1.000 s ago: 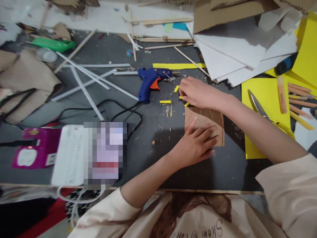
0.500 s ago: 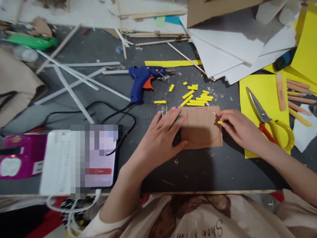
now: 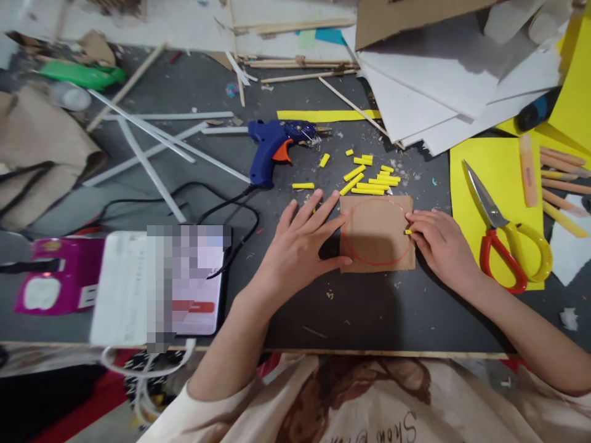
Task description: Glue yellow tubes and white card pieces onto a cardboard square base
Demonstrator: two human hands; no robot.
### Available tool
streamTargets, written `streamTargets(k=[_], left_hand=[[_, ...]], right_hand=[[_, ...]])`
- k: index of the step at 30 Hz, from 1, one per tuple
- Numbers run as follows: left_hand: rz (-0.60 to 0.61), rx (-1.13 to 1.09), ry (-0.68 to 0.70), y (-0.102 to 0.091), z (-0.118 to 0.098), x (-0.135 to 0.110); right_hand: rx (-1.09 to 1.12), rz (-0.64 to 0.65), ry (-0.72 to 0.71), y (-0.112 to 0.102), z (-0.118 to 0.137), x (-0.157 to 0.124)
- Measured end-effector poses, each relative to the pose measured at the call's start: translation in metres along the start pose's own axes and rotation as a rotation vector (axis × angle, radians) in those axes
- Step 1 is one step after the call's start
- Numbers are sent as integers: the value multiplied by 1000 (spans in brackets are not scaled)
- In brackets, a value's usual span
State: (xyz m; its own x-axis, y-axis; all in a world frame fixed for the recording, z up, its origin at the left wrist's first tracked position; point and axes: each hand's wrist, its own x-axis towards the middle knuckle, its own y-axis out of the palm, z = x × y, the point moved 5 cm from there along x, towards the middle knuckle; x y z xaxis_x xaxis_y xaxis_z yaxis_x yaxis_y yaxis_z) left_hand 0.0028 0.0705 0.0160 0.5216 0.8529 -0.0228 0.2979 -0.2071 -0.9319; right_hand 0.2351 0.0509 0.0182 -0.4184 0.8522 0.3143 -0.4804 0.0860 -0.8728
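A small brown cardboard piece [image 3: 377,234] with a red circle drawn on it lies on the dark table. My left hand [image 3: 300,246] rests flat with fingers spread, its fingertips touching the cardboard's left edge. My right hand [image 3: 438,243] pinches a short yellow stick [image 3: 408,232] at the cardboard's right edge, on the red line. Several more short yellow sticks [image 3: 369,178] lie just behind the cardboard. A blue glue gun [image 3: 274,147] lies to their left.
Red and yellow scissors [image 3: 503,240] lie on yellow paper [image 3: 480,154] at the right, beside wooden pencils [image 3: 561,184]. White sheets [image 3: 429,92] pile at the back right. White strips [image 3: 152,147], a black cord [image 3: 184,197] and a white tablet [image 3: 138,289] occupy the left.
My right hand left the yellow stick pile and came to the cardboard's right edge holding one stick. My left hand slid off the cardboard top to its left edge.
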Motion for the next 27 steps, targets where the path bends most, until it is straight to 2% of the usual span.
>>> streamTargets(k=[6,11,14,18,21,23,24,26,27], left_hand=[[5,-14,18,5,1,-7],[-9,11,104,6,-8,-14],[-7,39,110,7,-12,-11],[2,18,117,5,-15,-4],[-156,-72,102,-13,-7,3],[-392,-117,9,-33,10,10],[-450,-136,-91,-39,22,15],[-475,-78,-325,-46,46,26],[-436,-36,-450,-47,57,32]], right_hand=[[102,50,32,0,-1,-5],[185,112,48,-3,-3,-6],[214,130,77,-5,-7,-4],[315,56,114,-12,-11,1],[416,-49,131,-19,-10,4],[482,-76,132,-21,-7,5],[517,-78,128,-22,-5,5],[579,-76,121,-21,-1,6],[604,-75,123,-20,0,6]])
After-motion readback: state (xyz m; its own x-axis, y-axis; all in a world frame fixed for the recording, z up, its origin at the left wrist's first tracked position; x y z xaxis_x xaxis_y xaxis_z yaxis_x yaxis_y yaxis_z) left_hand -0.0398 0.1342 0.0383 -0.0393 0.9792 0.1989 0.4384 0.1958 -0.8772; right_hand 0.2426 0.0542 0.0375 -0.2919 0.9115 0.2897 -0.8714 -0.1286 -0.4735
